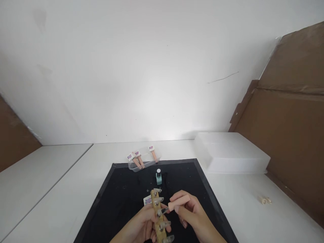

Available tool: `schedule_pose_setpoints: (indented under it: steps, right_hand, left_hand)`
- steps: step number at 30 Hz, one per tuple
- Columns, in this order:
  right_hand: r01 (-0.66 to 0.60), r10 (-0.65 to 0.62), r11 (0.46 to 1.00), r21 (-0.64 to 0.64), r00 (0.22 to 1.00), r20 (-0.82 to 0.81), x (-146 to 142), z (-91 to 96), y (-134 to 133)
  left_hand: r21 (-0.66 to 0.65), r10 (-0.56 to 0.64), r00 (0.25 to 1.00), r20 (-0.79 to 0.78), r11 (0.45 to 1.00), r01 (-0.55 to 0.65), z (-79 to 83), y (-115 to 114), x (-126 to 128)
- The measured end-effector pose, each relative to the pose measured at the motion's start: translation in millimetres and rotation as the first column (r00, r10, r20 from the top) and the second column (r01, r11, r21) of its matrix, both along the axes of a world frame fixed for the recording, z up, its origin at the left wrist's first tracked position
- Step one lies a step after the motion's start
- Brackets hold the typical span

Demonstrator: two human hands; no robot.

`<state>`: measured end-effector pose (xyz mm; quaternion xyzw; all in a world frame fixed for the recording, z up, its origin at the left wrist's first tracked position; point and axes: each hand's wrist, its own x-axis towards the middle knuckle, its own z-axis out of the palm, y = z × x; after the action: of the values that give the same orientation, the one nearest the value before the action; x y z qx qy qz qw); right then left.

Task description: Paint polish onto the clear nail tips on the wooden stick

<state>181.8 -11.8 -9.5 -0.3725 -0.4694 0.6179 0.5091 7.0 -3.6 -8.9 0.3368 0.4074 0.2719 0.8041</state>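
Wooden strip [158, 224] gripped in left hand [146, 216], long axis pointing away. Pink block [179, 202] pinched in right hand [194, 213], just right of strip, slanting crosswise; left end beside middle clear tip [162, 211], contact can't be told. Bottle [158, 179] stands beyond.

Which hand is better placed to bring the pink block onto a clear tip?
Probably the right hand: it holds the block close to a clear tip, while the left hand is occupied holding the bar.
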Motion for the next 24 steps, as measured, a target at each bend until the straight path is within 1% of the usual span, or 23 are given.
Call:
schedule_pose_setpoints:
  steps: [8,11,15,21,24]
  right_hand:
    - [0.133,-0.135,0.989,-0.068,0.990,-0.033,-2.5,-0.3,1.4]
    - [0.162,-0.170,0.982,-0.096,0.983,-0.072,-2.3,-0.8,0.4]
    - [0.126,-0.143,0.984,-0.129,0.982,-0.125,-1.4,-0.9,-0.7]
    - [0.027,-0.030,0.999,-0.029,0.996,-0.083,-1.5,-0.7,-1.7]
    - [0.035,-0.036,0.999,-0.031,0.998,-0.058,-1.8,-1.1,-1.7]
  left_hand:
    - [0.001,-0.006,1.000,0.017,1.000,0.006,0.8,0.7,-1.3]
    - [-0.004,-0.008,1.000,0.021,1.000,0.008,1.7,0.2,-1.9]
    - [-0.006,-0.008,1.000,0.004,1.000,0.008,0.9,0.0,-1.9]
    - [0.005,0.006,1.000,0.012,1.000,-0.006,-1.4,0.7,0.0]
    - [-0.009,0.008,1.000,0.022,1.000,-0.008,-0.6,0.2,-0.1]
